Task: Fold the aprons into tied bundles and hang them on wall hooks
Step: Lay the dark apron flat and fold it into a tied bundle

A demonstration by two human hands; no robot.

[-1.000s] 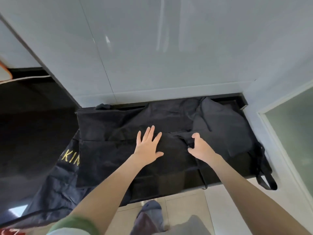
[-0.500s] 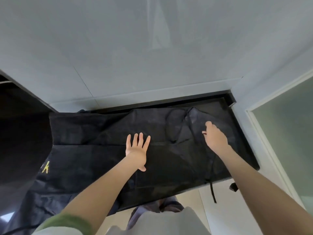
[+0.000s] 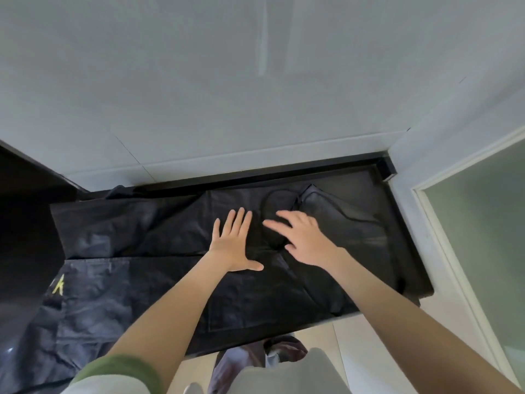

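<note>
so left hand (image 3: 234,245) lies flat, fingers straight, on the black apron (image 3: 136,231) mid worktop (image 3: 360,177); right hand (image 3: 305,241) splayed loose over its strap loop (image 3: 279,191), kinda blurry

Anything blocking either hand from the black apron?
Nothing visible. The left hand lies flat on the black apron. The right hand, fingers spread and blurred, is over its strap loop with nothing between. No wall hooks are in view, so that path cannot be judged.

Matt black woven cloth apron (image 3: 170,280), creased, thin cord strap (image 3: 272,194), glossy pale wall panels (image 3: 199,95), frosted glass pane (image 3: 483,223)
</note>
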